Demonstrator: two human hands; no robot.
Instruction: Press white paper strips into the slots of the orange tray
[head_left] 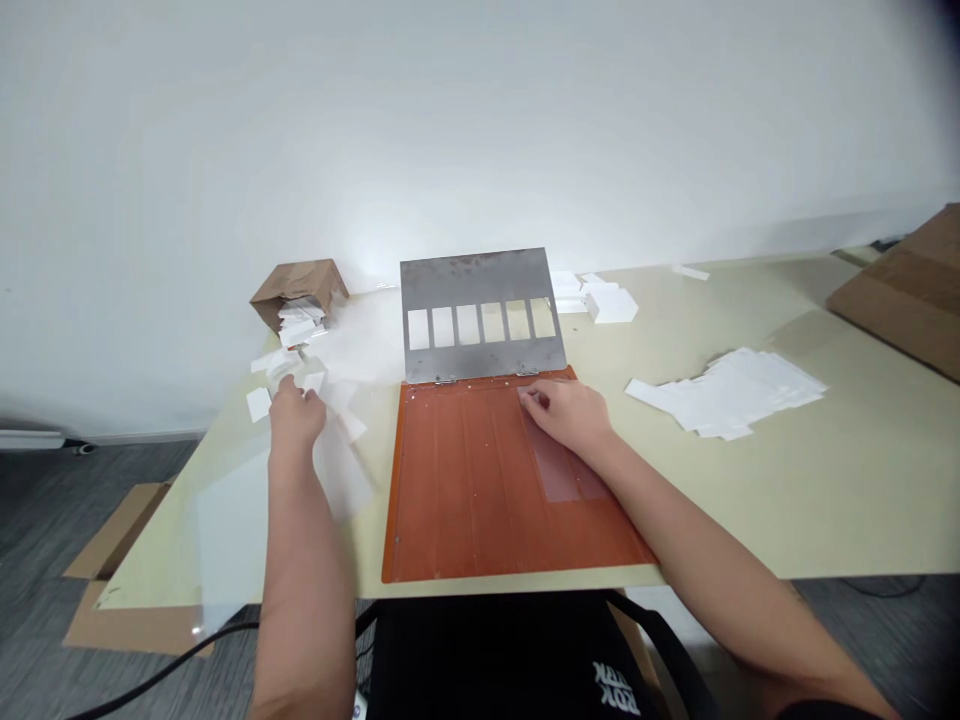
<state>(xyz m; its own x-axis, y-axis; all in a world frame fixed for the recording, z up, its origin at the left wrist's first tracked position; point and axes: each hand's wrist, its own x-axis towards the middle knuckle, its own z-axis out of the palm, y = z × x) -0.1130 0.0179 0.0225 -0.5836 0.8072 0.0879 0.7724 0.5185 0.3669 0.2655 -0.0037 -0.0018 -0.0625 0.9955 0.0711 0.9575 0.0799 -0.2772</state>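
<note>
My right hand (566,415) rests its fingertips on a translucent rectangular sheet (562,460), which lies on the right half of an orange hinged board (450,490). A grey metal plate (476,285) with several rectangular windows stands hinged to the board's far edge. My left hand (296,418) is left of the board, among loose white paper slips (300,378). Its curled fingers hide whether it grips a slip. A clear plastic film (341,470) lies under and beside that hand.
A tipped kraft cardboard box (300,285) spills white slips at the table's back left. A pile of white sheets (727,395) and white pieces (607,305) lie right. Cardboard (907,290) sits far right; a black case (487,650) sits below the near table edge.
</note>
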